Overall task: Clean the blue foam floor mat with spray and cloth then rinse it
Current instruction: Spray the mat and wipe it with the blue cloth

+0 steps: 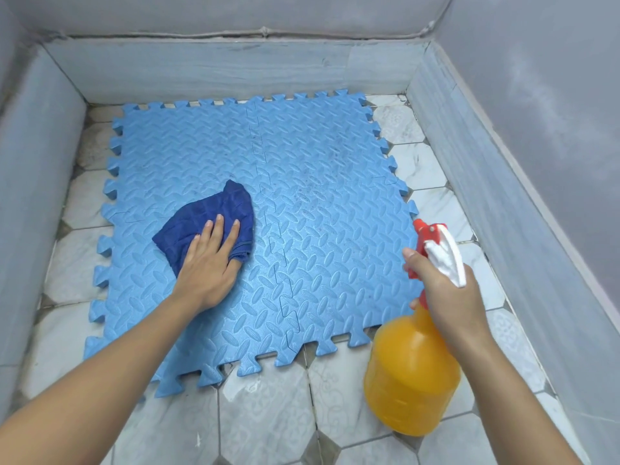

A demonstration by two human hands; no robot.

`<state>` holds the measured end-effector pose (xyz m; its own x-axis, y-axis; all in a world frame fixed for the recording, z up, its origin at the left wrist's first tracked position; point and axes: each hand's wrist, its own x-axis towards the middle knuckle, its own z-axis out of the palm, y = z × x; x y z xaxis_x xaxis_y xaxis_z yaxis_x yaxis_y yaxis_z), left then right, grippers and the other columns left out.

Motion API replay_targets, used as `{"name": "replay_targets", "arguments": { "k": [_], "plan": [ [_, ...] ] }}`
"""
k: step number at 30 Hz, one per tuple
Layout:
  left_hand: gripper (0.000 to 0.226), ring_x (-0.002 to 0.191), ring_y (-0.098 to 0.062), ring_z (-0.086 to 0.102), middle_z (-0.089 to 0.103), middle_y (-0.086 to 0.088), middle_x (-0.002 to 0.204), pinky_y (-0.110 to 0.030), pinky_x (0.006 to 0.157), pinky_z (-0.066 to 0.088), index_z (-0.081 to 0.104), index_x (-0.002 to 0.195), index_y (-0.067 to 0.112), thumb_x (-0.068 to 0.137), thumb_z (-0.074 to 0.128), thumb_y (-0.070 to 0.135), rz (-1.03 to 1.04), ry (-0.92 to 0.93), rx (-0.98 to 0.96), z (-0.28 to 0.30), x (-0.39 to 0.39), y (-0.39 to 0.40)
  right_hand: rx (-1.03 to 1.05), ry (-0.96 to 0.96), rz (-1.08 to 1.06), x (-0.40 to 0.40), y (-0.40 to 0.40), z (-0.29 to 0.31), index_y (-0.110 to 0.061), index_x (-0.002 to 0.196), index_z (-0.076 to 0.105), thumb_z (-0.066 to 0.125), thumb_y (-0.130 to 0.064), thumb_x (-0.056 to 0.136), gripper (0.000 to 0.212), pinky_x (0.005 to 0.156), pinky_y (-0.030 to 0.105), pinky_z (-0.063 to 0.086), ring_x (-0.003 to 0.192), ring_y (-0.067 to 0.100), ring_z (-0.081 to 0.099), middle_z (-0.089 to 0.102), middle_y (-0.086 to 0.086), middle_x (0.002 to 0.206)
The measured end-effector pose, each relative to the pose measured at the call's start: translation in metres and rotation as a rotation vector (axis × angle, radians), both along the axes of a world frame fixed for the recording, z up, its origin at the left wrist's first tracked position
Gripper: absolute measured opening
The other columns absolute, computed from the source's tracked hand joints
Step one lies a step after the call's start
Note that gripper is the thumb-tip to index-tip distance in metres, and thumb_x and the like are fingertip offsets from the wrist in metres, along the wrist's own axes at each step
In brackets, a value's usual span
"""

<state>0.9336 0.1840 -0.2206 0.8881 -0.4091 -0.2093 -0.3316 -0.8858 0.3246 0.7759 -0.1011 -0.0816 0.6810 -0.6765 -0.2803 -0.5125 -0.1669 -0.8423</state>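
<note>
The blue foam floor mat point(312, 203), made of interlocking pieces with toothed edges, lies flat on the tiled floor. A crumpled dark blue cloth point(208, 216) rests on the mat's left half. My left hand point(208, 263) presses flat on the cloth with fingers spread. My right hand point(443, 293) grips the neck of an orange spray bottle point(409, 374) with a red and white trigger head, held upright at the mat's near right corner, its nozzle pointing toward the mat. Faint dark specks mark the mat's right half.
The white hexagon-tiled floor point(268, 414) is enclosed by low grey stone skirting point(214, 68) at the back and on both sides, with grey walls above. A narrow strip of bare tile runs along the mat's left and right.
</note>
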Motion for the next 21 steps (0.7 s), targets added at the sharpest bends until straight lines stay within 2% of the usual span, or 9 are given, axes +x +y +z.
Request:
{"name": "replay_targets", "arguments": {
  "k": [1, 3, 5, 7, 10, 13, 17, 19, 21],
  "plan": [
    [0.068, 0.147, -0.015, -0.014, -0.013, 0.001, 0.16, -0.037, 0.119, -0.006, -0.004, 0.152, 0.031, 0.089, 0.016, 0.043, -0.003, 0.0, 0.004, 0.0, 0.0, 0.0, 0.036, 0.001, -0.052, -0.005, -0.008, 0.001, -0.016, 0.083, 0.067, 0.069, -0.04, 0.084, 0.025, 0.063, 0.043, 0.057, 0.055, 0.007, 0.061, 0.068, 0.013, 0.081],
    [0.068, 0.147, -0.015, -0.014, -0.013, 0.002, 0.16, -0.037, 0.119, -0.006, -0.004, 0.152, 0.031, 0.088, 0.015, 0.044, -0.005, 0.0, 0.006, -0.002, 0.001, 0.001, 0.1, 0.012, -0.126, -0.015, -0.022, 0.0, -0.018, 0.083, 0.07, 0.066, -0.037, 0.086, 0.02, 0.06, 0.036, 0.056, 0.064, 0.008, 0.063, 0.071, 0.004, 0.08],
    [0.068, 0.147, -0.014, -0.015, -0.014, 0.003, 0.16, -0.036, 0.119, -0.006, -0.005, 0.152, 0.032, 0.088, 0.015, 0.045, -0.004, 0.003, 0.008, -0.003, 0.002, 0.003, 0.129, 0.055, -0.124, -0.024, -0.029, -0.003, -0.012, 0.079, 0.07, 0.064, -0.032, 0.088, 0.022, 0.057, 0.032, 0.053, 0.068, 0.015, 0.063, 0.071, 0.005, 0.075],
    [0.069, 0.147, -0.014, -0.016, -0.015, 0.003, 0.16, -0.036, 0.119, -0.007, -0.006, 0.152, 0.033, 0.087, 0.014, 0.047, -0.011, 0.015, 0.007, -0.003, 0.003, 0.003, 0.141, 0.129, -0.042, -0.035, -0.03, -0.009, -0.012, 0.074, 0.068, 0.066, -0.03, 0.087, 0.022, 0.057, 0.035, 0.049, 0.068, 0.02, 0.06, 0.069, 0.009, 0.072],
    [0.071, 0.147, -0.014, -0.015, -0.014, 0.003, 0.16, -0.036, 0.119, -0.006, -0.006, 0.151, 0.032, 0.085, 0.011, 0.05, -0.021, 0.025, 0.007, -0.003, 0.005, 0.004, 0.121, 0.25, 0.071, -0.055, -0.031, -0.014, -0.017, 0.081, 0.068, 0.067, -0.033, 0.086, 0.017, 0.056, 0.033, 0.047, 0.067, 0.019, 0.055, 0.063, 0.005, 0.072],
    [0.072, 0.147, -0.015, -0.013, -0.013, 0.003, 0.16, -0.037, 0.119, -0.005, -0.005, 0.152, 0.033, 0.084, 0.01, 0.054, -0.023, 0.012, 0.017, -0.004, 0.004, 0.005, 0.097, 0.277, 0.044, -0.073, -0.036, -0.017, -0.014, 0.076, 0.069, 0.065, -0.032, 0.087, 0.021, 0.054, 0.033, 0.047, 0.067, 0.019, 0.058, 0.067, 0.007, 0.071],
    [0.064, 0.148, -0.02, -0.008, -0.008, -0.001, 0.161, -0.04, 0.119, -0.001, 0.001, 0.153, 0.03, 0.094, 0.023, 0.042, -0.022, 0.009, 0.018, -0.003, 0.007, 0.004, 0.025, 0.197, -0.112, -0.089, -0.046, -0.008, -0.015, 0.069, 0.067, 0.065, -0.036, 0.085, 0.026, 0.055, 0.036, 0.049, 0.059, 0.019, 0.059, 0.068, 0.01, 0.069],
    [0.061, 0.149, -0.023, -0.005, -0.004, -0.004, 0.162, -0.042, 0.119, 0.001, 0.005, 0.153, 0.027, 0.1, 0.035, 0.027, -0.006, 0.006, -0.012, 0.0, 0.008, 0.002, -0.04, 0.091, -0.242, -0.092, -0.054, 0.005, -0.017, 0.071, 0.067, 0.067, -0.039, 0.085, 0.026, 0.057, 0.038, 0.05, 0.05, 0.013, 0.057, 0.063, 0.007, 0.066],
    [0.062, 0.148, -0.026, -0.002, -0.001, -0.006, 0.162, -0.043, 0.118, 0.002, 0.007, 0.153, 0.026, 0.1, 0.037, 0.022, -0.003, -0.007, -0.018, -0.004, 0.009, 0.001, -0.09, -0.06, -0.351, -0.09, -0.067, 0.014, -0.018, 0.076, 0.068, 0.068, -0.034, 0.087, 0.019, 0.055, 0.036, 0.051, 0.049, 0.007, 0.057, 0.064, 0.005, 0.071]
  ]
}}
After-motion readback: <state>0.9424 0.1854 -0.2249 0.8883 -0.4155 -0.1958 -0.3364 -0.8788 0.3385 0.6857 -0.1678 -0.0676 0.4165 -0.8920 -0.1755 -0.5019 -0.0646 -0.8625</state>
